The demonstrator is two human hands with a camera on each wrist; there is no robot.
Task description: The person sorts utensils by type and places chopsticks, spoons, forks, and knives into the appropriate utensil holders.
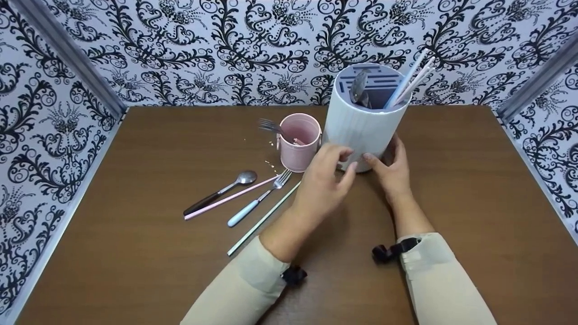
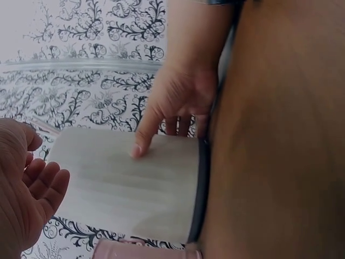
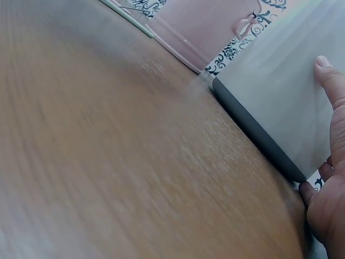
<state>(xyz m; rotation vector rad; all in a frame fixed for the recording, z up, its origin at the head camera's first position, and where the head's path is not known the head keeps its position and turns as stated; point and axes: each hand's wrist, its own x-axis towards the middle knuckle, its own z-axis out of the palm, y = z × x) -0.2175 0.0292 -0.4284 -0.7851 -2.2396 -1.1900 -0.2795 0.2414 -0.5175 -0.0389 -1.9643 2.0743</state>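
Note:
A tall white utensil holder (image 1: 361, 131) with a slotted grey top stands at the back, right of the middle. Metal spoons (image 1: 359, 88) and several pale chopsticks (image 1: 410, 81) poke out of it. Low on its right side my right hand (image 1: 395, 176) grips it, thumb on the front and fingers reaching behind. My left hand (image 1: 323, 180) hovers before the holder's left side with loosely curled fingers and nothing in them; the left wrist view shows a gap between those fingers and the white wall (image 2: 118, 178). Close by on the left is a pink cup (image 1: 298, 158) containing a fork (image 1: 270, 126).
Left of my left forearm lie a dark-handled spoon (image 1: 216, 195), a pink chopstick (image 1: 230, 198), a blue-handled fork (image 1: 255, 205) and a pale green chopstick (image 1: 262, 221). Small crumbs dot the brown table (image 1: 149, 158) beside the cup. A patterned wall (image 1: 253, 54) closes off the back.

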